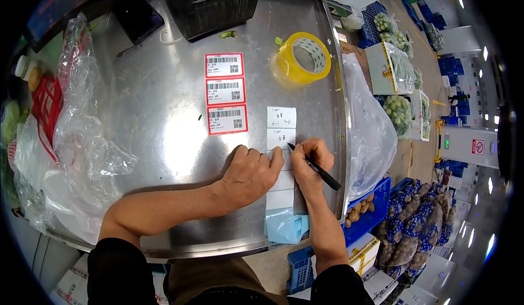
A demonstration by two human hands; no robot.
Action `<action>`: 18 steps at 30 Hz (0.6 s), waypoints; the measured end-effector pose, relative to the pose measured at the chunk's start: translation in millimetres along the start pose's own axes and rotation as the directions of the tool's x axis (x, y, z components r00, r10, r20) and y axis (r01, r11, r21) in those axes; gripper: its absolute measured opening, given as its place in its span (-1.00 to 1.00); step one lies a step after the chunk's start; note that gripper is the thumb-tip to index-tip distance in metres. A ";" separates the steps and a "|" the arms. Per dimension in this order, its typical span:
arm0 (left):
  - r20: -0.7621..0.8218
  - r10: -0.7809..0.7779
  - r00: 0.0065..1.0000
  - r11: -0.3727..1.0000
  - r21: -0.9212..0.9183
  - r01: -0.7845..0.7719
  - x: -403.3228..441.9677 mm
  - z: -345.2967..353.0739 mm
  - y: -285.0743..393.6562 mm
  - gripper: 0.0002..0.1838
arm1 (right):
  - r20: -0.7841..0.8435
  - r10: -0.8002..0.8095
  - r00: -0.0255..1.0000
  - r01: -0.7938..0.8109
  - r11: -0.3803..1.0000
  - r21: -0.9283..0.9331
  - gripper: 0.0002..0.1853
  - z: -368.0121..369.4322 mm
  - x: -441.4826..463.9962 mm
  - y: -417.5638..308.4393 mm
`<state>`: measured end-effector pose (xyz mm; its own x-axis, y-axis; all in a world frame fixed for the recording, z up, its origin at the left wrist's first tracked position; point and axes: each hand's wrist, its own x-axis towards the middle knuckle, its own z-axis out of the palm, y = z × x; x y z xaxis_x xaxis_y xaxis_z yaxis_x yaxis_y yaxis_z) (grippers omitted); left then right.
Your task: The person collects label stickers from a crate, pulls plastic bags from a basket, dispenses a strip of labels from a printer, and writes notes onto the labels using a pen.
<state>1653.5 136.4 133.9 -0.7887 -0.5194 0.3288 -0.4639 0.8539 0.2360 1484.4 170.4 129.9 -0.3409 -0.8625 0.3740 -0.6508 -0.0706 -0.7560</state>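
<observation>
My right hand (311, 166) is closed around a black marker pen (324, 175), with its tip on the second label of a white label strip (283, 180). Handwriting covers the strip's top two labels; those below look blank. My left hand (251, 173) has curled fingers and holds the strip down at its left edge, one fingertip resting just under the writing. At the strip's near end a pale blue backing (284, 227) is folded over. Left of the strip lie three red-bordered barcode labels (227, 93) in a column.
A roll of yellow-edged tape (303, 59) sits at the right on the metal table (169, 92). A black printer-like machine (213, 2) and a phone (137, 20) stand at the back. Clear plastic (82, 103) lies left. Beyond the right edge is a blue crate (371, 209) with potatoes.
</observation>
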 end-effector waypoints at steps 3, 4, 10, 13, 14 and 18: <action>0.000 -0.003 1.000 1.000 0.000 0.003 0.3 -1.0 -0.1 -0.67 | -0.007 0.008 1.000 -0.008 1.000 0.003 -0.75 0.5 0.5 -1.8; 0.000 -0.002 1.000 1.000 0.002 0.002 0.3 -1.0 -0.2 -0.67 | -0.006 0.004 1.000 -0.004 1.000 0.004 -0.75 0.7 0.5 -1.6; 0.014 -0.001 1.000 1.000 0.005 0.001 0.4 -2.0 0.0 -0.67 | 0.004 -0.001 1.000 0.001 1.000 0.015 -0.75 -0.1 1.9 -3.0; 0.018 -0.001 1.000 1.000 0.008 0.001 0.2 -1.8 -0.3 -0.66 | -0.007 0.021 1.000 -0.021 0.999 0.026 -0.75 0.3 1.2 -3.7; 0.016 -0.002 1.000 1.000 0.010 0.002 0.3 -1.7 -0.1 -0.66 | 0.004 0.020 1.000 -0.020 1.000 0.017 -0.75 -1.0 1.4 -4.2; 0.022 0.003 1.000 1.000 0.006 -0.003 0.3 -1.8 0.0 -0.66 | 0.037 0.041 0.998 -0.044 0.995 0.094 -0.75 -3.9 -0.9 2.9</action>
<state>1654.0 136.2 135.7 -0.7987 -0.5163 0.3091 -0.4642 0.8554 0.2296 1480.2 172.9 129.4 -0.3417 -0.8827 0.3226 -0.5686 -0.0791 -0.8188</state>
